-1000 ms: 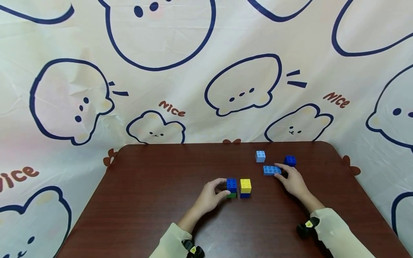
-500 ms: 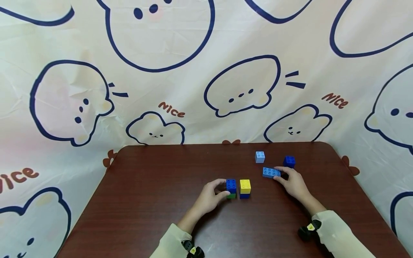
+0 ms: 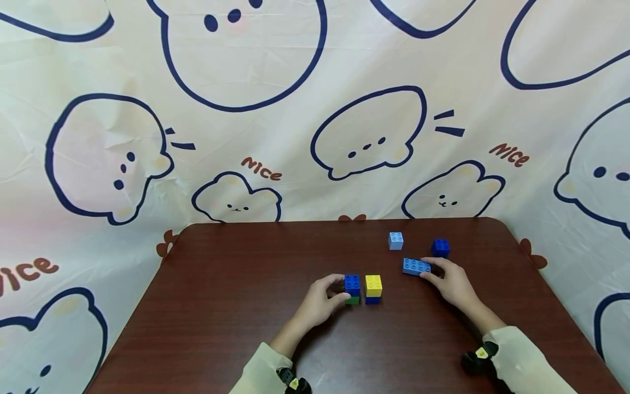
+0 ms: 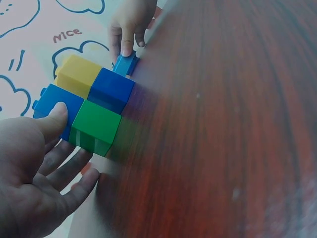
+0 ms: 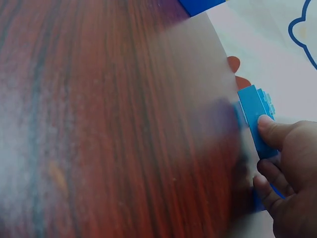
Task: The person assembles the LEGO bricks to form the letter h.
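Note:
In the head view my left hand [image 3: 317, 303] grips a stack of a blue brick [image 3: 351, 284] on a green brick [image 3: 352, 300]. Its thumb lies along the blue brick's side in the left wrist view. Just right of that stack, a yellow brick [image 3: 373, 285] sits on a dark blue brick [image 3: 372, 300]. My right hand [image 3: 451, 282] pinches the right end of a long light blue brick [image 3: 416, 266], studs up, between thumb and fingers. The right wrist view has this light blue brick [image 5: 255, 119] raised slightly above the tabletop.
A small pale blue brick [image 3: 396, 241] stands near the back edge of the brown table [image 3: 236, 306]. Close behind my right hand is a dark blue brick [image 3: 440, 248]. A printed cloth [image 3: 295, 131] hangs behind the table.
My right hand has come slightly nearer with the light blue brick, which turned a little and shifted right at the end. My left hand and both stacks stay put.

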A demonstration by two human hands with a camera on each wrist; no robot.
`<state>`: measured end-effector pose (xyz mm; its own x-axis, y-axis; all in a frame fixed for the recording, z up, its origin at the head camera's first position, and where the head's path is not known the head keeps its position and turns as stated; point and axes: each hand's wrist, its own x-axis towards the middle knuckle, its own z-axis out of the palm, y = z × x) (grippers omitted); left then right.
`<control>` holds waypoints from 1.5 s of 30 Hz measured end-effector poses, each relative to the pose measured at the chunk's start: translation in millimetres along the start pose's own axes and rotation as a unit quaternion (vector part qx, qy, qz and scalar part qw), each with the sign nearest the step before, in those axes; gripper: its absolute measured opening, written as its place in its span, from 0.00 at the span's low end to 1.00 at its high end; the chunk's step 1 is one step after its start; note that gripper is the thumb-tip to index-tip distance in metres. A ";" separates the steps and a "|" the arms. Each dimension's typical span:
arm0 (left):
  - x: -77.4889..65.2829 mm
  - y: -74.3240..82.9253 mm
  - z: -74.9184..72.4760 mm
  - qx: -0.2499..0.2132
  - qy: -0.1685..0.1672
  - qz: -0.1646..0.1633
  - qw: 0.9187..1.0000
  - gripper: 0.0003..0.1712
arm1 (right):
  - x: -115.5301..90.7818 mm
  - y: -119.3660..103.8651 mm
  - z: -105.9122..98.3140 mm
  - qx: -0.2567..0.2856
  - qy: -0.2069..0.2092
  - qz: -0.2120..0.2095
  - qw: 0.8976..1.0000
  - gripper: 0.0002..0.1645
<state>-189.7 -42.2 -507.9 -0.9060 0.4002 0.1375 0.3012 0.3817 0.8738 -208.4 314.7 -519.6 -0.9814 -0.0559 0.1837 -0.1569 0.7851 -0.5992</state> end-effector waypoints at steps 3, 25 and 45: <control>0.3 -0.5 0.2 0.000 0.000 -0.002 1.000 0.21 | -2.1 -1.4 -3.2 0.000 0.003 -0.006 1.000 0.24; 0.5 -2.2 0.0 -0.012 -0.001 0.006 1.000 0.21 | -18.3 -55.1 -25.7 0.031 0.037 -0.090 0.995 0.26; -0.4 -0.5 -0.7 -0.012 0.002 0.006 1.000 0.20 | -23.8 -112.1 -2.9 0.085 -0.005 -0.155 0.984 0.27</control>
<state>-189.7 -43.1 -508.1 -0.9036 0.4015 0.1492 0.3041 0.3561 0.8836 -167.1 229.8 -454.5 -0.8840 -0.2832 0.3720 -0.4650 0.6148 -0.6370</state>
